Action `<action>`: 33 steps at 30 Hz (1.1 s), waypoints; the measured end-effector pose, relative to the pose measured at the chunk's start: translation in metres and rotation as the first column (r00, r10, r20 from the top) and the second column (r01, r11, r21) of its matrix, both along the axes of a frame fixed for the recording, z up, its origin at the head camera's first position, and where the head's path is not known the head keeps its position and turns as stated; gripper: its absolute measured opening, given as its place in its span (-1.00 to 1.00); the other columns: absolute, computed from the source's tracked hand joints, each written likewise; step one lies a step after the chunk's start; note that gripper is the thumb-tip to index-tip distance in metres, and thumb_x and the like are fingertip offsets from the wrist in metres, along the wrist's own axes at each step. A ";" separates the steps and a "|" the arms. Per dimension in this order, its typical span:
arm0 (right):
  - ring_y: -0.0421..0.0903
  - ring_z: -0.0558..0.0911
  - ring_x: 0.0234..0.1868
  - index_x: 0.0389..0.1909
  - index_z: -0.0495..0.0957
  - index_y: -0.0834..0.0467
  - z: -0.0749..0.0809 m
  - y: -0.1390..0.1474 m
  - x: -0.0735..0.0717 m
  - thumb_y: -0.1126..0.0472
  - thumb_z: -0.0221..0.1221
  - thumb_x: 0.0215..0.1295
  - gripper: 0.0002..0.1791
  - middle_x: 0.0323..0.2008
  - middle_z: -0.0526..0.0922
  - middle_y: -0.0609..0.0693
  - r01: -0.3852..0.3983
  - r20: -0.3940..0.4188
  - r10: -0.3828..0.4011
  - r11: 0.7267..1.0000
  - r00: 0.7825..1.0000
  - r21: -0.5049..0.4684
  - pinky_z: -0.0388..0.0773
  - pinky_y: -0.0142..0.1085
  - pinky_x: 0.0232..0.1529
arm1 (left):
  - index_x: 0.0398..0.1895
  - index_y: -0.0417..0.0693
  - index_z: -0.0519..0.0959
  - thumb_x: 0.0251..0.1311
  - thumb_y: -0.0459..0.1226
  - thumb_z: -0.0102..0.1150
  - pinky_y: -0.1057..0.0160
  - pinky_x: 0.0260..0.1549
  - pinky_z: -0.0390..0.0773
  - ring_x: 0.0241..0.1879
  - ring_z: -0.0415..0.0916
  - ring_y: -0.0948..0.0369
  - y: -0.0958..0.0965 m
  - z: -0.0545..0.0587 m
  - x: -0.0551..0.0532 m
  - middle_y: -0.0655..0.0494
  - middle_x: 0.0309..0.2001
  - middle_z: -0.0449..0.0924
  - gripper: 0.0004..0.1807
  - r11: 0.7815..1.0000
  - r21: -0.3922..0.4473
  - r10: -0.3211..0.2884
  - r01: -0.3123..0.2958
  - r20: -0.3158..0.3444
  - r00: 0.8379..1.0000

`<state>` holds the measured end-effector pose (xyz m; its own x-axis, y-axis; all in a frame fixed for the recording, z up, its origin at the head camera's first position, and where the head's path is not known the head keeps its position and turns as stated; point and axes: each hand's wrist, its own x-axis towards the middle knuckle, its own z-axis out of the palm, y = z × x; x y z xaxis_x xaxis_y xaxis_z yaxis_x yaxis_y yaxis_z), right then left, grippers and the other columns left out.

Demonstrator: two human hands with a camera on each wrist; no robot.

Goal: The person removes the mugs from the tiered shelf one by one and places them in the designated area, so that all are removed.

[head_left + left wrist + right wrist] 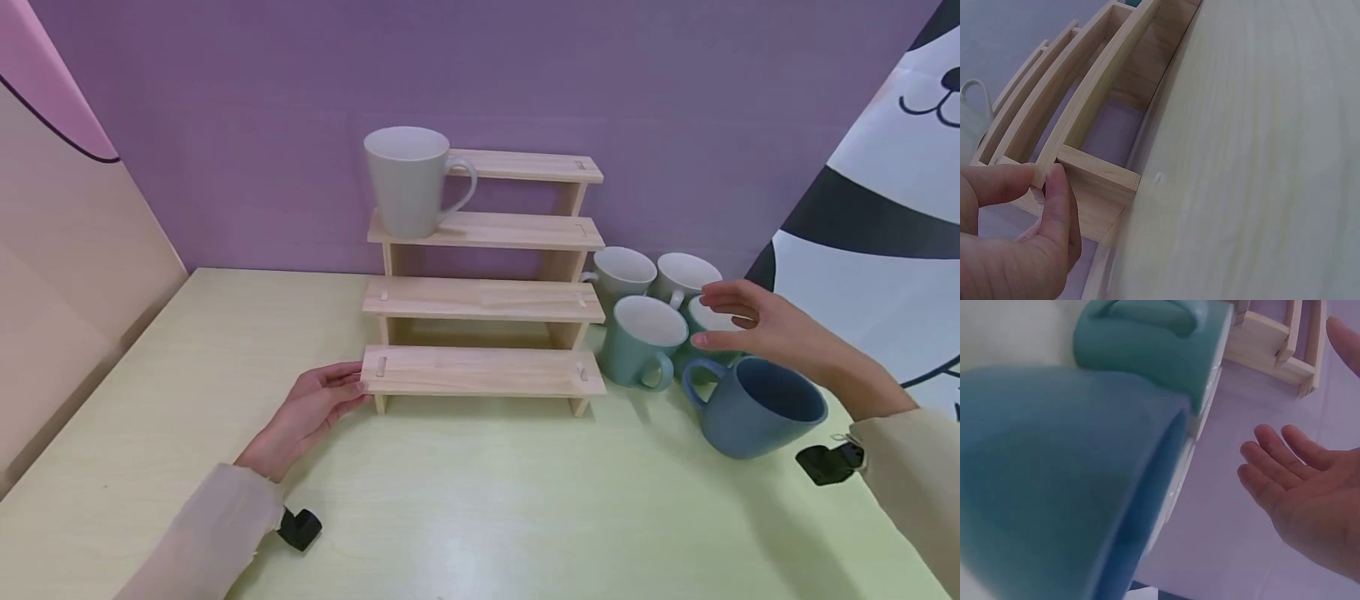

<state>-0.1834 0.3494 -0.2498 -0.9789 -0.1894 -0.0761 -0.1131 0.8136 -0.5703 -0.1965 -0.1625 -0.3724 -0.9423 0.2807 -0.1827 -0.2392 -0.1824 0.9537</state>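
Observation:
My left hand [303, 417] pinches the left end of the lowest step of a wooden tiered rack [480, 371], thumb and fingers on the board's edge in the left wrist view. A pale grey mug [407, 192] stands upright on the second step from the top, at the left, handle to the right. To the right of the rack, my right hand [787, 333] hovers over a group of mugs, fingers spread and holding nothing. Nearest it are a blue mug [738, 421] and a teal mug [684, 357] partly hidden by the hand. Another teal mug [633, 354] stands beside the rack.
Two pale mugs [611, 287] stand behind the teal ones, close to the rack's right side. A purple backdrop [262, 167] rises behind the pale table [465, 517]. A panda picture [862, 308] covers the right side.

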 end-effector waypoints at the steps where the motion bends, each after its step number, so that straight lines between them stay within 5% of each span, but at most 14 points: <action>1: 0.31 0.14 0.33 0.38 0.03 0.26 0.001 -0.003 -0.002 0.07 0.19 0.28 -0.21 0.34 0.17 0.32 0.002 0.001 -0.002 1.000 1.000 -0.003 0.16 0.41 0.21 | 0.36 -0.57 0.00 0.30 -0.57 -0.13 0.51 -0.13 0.62 -0.23 0.55 0.39 0.000 0.000 0.000 0.11 -0.18 0.45 -0.42 1.000 0.001 -0.001 0.001 -0.001 1.000; 33: 0.18 0.20 0.38 0.36 0.10 0.24 0.018 -0.087 -0.052 0.00 0.19 0.28 -0.24 0.33 0.23 0.23 -0.028 -0.002 0.028 0.987 1.000 -0.158 0.18 0.19 0.38 | 0.36 -0.54 0.03 0.31 -0.54 -0.09 0.49 -0.12 0.62 -0.22 0.56 0.37 0.000 -0.002 -0.001 0.09 -0.14 0.46 -0.42 1.000 -0.012 0.005 -0.005 0.002 1.000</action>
